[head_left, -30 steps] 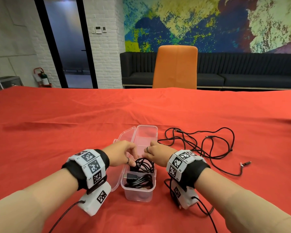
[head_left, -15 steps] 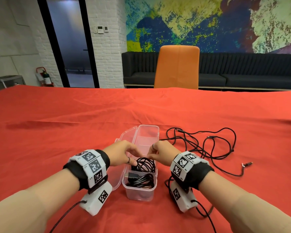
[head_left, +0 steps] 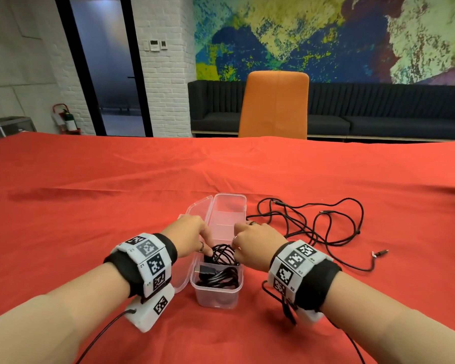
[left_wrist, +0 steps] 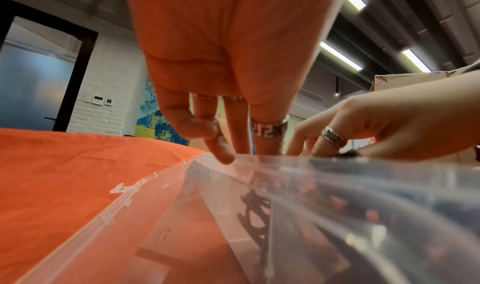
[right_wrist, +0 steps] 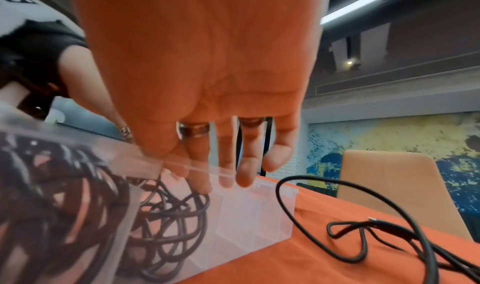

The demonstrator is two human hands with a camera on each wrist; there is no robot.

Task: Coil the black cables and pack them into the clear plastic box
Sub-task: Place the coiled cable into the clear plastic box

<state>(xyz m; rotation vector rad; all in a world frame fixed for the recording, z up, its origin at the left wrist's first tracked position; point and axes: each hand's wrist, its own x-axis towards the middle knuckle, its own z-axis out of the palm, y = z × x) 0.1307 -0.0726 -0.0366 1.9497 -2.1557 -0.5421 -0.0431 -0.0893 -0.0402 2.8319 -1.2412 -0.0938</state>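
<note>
The clear plastic box stands open on the red cloth, its lid folded out to the left. A coiled black cable with a plug fills its near compartment. A second black coil sits in the middle compartment. My left hand reaches down from the left and its fingertips press on that coil. My right hand comes over the right rim, and its straight fingers dip inside the box against the coil. Loose black cables sprawl on the cloth to the right.
A loose cable's plug end lies far right. The red cloth stretches wide to the left and beyond the box. An orange chair stands at the table's far edge. Thin wrist-camera leads hang under both forearms.
The second coil has settled lower into the middle compartment. Both hands stay at the box, and the right hand has shifted slightly forward along the rim.
</note>
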